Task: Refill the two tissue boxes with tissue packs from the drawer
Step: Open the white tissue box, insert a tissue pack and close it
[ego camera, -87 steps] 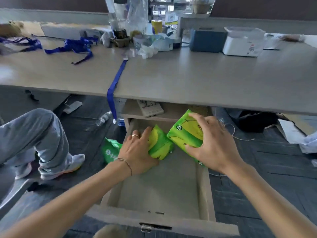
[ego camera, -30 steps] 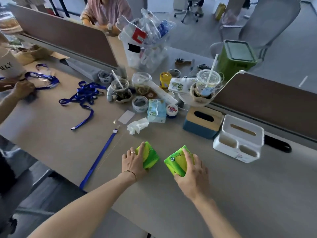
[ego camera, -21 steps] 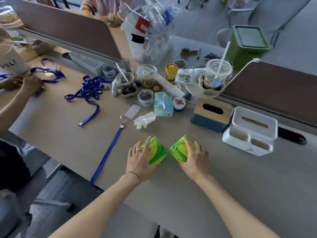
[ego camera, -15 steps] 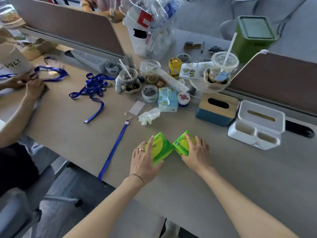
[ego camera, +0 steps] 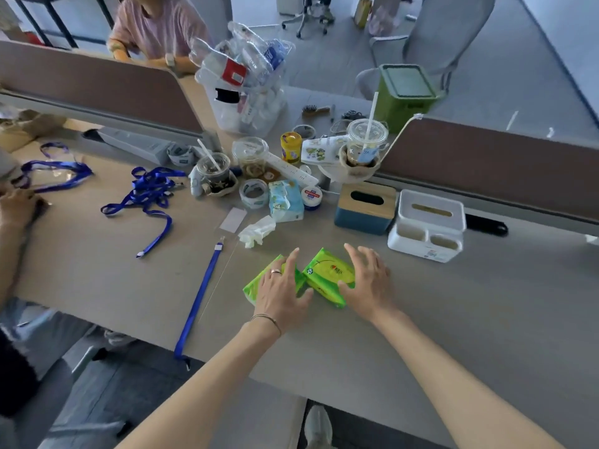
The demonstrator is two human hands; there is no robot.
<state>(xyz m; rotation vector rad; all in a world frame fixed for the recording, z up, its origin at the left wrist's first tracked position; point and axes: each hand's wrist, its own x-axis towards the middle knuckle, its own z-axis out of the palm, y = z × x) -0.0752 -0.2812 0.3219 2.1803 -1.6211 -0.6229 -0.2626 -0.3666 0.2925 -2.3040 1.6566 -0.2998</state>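
1. A blue lanyard [ego camera: 196, 302] lies stretched across the pale grey worktop [ego camera: 453, 319], its near end hanging over the edge; the worktop belongs to an open office with brown dividers and grey chairs beyond.
2. The left hand [ego camera: 281, 290] rests flat on the left tissue pack [ego camera: 259, 284], fingers [ego camera: 289, 262] spread apart; 0.5 s ago they were curled round it.
3. The right tissue pack [ego camera: 325, 276], green and yellow, lies touching the left one; it bears a round white logo and red writing too small to read.
4. The right hand [ego camera: 368, 283] hovers open over the right pack's right edge, fingers splayed and no longer clasping it.
5. The blue tissue box [ego camera: 364, 210] with a wooden lid stands behind the packs, its slot dark.
6. The white tissue box [ego camera: 428, 225] stands just beside it on the right, with 2 front compartments and a small label I cannot read.
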